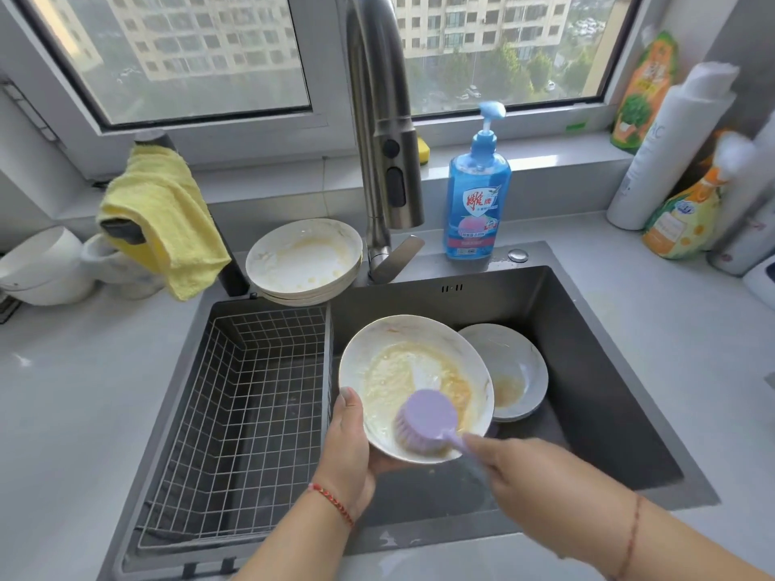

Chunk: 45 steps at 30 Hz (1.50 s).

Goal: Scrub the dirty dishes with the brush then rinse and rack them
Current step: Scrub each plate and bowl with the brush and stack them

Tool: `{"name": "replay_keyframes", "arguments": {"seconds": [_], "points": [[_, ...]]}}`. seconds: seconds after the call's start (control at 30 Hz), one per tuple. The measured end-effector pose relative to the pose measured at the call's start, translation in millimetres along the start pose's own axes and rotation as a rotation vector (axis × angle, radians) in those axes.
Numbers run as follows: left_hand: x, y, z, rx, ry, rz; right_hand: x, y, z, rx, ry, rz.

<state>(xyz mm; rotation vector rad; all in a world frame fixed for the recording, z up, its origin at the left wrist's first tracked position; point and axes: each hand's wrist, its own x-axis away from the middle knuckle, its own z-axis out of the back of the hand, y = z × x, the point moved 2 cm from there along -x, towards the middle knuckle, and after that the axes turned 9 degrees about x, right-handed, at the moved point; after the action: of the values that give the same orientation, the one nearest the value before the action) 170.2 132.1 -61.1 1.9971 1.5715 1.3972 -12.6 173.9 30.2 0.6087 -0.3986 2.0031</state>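
My left hand (350, 450) grips the near left rim of a white plate (379, 341) smeared with yellow residue, holding it tilted over the dark sink (595, 371). My right hand (528, 471) holds the handle of a purple round brush (427, 419), whose head presses on the plate's lower inside. A second dirty plate (513, 366) lies in the sink behind it, to the right. A stack of dirty plates (304, 262) sits on the sink's back left edge. A wire rack (243, 413) fills the sink's left part and holds no dishes.
The steel faucet (386, 132) rises behind the sink, its head above the plates. A blue soap pump bottle (478, 199) stands to its right. A yellow cloth (163, 215) hangs at the left, white bowls (42, 266) beside it. Bottles (679, 211) crowd the right counter.
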Motion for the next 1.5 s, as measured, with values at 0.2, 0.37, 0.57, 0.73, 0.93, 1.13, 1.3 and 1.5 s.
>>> {"name": "replay_keyframes", "arguments": {"seconds": [0.2, 0.37, 0.57, 0.73, 0.93, 1.13, 1.3, 1.5], "points": [[6, -5, -1, -0.009, -0.07, 0.094, -46, -20, 22, -0.616, 0.24, -0.072], [8, 1, 2, 0.031, -0.118, 0.107, -63, 8, 29, -0.55, 0.391, -0.296], [6, 8, 4, -0.011, -0.146, 0.111, -62, -13, 27, -0.491, 0.358, -0.246], [4, 20, 3, 0.011, -0.151, 0.122, -35, -34, 32, -0.561, 0.218, -0.061], [4, 11, 5, -0.028, -0.148, 0.134, -57, -8, 42, -0.397, 0.404, -0.233], [-2, 20, 7, 0.011, -0.077, -0.045, -25, 18, 31, -0.265, 0.374, -0.376], [-6, 19, 4, -0.022, -0.015, -0.108, -6, -11, 9, -0.39, 0.22, -0.172], [-7, 15, -4, -0.045, 0.038, -0.104, -4, -13, 18, -0.576, 0.184, -0.099]]}}
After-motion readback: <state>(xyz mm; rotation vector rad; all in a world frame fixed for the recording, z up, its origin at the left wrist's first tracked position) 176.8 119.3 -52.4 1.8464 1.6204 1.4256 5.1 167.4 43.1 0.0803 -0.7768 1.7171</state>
